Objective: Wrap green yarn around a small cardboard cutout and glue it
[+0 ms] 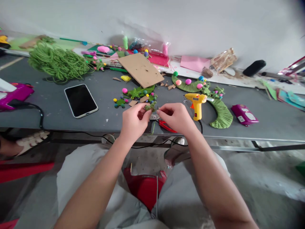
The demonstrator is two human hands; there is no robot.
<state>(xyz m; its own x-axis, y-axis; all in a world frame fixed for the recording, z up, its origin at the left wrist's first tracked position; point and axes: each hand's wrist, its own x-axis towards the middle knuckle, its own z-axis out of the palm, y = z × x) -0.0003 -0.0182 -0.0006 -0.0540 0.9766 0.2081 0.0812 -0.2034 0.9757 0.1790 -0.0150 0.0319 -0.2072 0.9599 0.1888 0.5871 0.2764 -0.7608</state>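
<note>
My left hand (pixel 135 120) pinches a small green yarn-wrapped piece (pixel 150 107) between thumb and fingers, just above the table's front part. A thin green strand hangs below it near the table edge. Close on the right, my right hand (pixel 176 117) has thumb and fingertips pressed together; what they hold, if anything, is too small to make out. Red-handled scissors (pixel 166 126) lie under my right hand, partly hidden by it. Behind my hands are a green star-like piece with pompoms (pixel 120 102) and bits of cardboard (pixel 144 99).
A yellow glue gun (pixel 196 105) stands right of my hands, its cord running off the edge. Beside it lies a green yarn-wrapped ring (pixel 221 116) with pompoms, then a purple packet (pixel 244 114). Leftward are a phone (pixel 81 100) and a green yarn heap (pixel 59 62). A cardboard sheet (pixel 141 69) lies behind.
</note>
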